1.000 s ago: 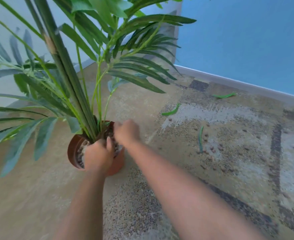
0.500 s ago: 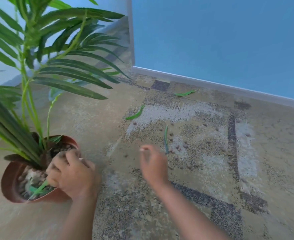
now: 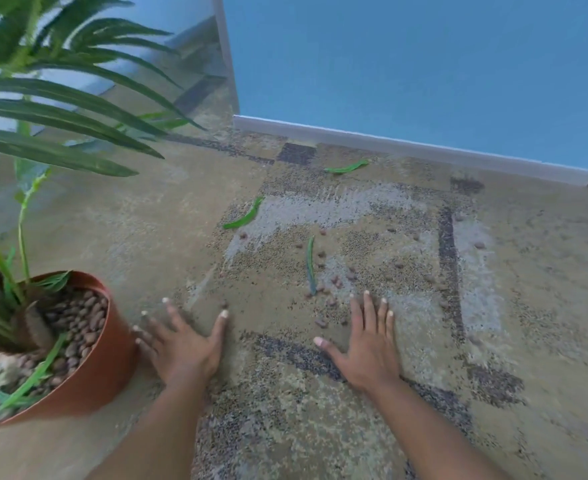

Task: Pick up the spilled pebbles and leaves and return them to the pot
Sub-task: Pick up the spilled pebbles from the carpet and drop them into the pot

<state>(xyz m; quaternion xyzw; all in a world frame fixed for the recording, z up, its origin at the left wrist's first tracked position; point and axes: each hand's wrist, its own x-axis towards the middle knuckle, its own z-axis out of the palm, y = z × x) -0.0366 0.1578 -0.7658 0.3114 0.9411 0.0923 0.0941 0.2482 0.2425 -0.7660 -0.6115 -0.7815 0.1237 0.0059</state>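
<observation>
A terracotta pot point(image 3: 102, 372) with a palm plant stands at the lower left, filled with brown pebbles and a loose leaf. My left hand point(image 3: 178, 344) lies flat on the carpet just right of the pot, fingers spread, holding nothing. My right hand point(image 3: 368, 344) is also flat and empty, fingers pointing away from me. Several small brown pebbles point(image 3: 334, 280) are scattered just beyond its fingertips. A thin green leaf point(image 3: 310, 265) lies among them. A second leaf point(image 3: 246, 216) lies farther left, and a third leaf point(image 3: 346, 167) rests near the wall.
The floor is a patterned beige and dark carpet point(image 3: 493, 306). A blue wall with a white baseboard point(image 3: 407, 147) closes the far side. Palm fronds point(image 3: 60, 109) hang over the upper left. More stray pebbles point(image 3: 479, 244) lie toward the right.
Both hands left the pot and came down flat on the carpet. The view has swung right, so the pot now sits at the lower left edge.
</observation>
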